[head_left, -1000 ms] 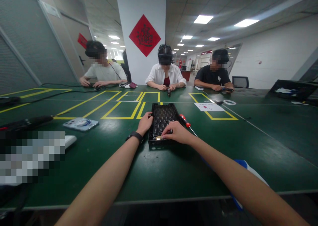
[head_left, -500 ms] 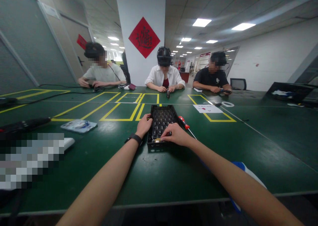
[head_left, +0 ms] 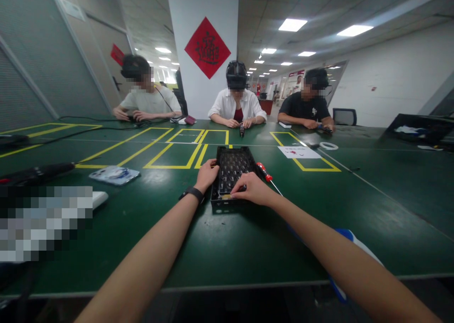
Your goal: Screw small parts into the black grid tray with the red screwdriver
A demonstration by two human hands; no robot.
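Small, flat, yellowish piece [head_left: 226, 196]: inside the near end of a rectangular, black, plastic-looking case [head_left: 222, 204], just left of the right hand [head_left: 251, 189]; handling judged under way, not complete.
Right hand: nearly closed, thumb and fingers pinching the piece's right end.
Left hand [head_left: 207, 175]: partly open, clasping the case's left wall.
Case: between both hands on the green surface [head_left: 213, 257]; open-topped, cover not fitted; interior details too small to verify.
Red-handled, metal-shafted screwdriver [head_left: 264, 172]: beyond the right hand, unheld.
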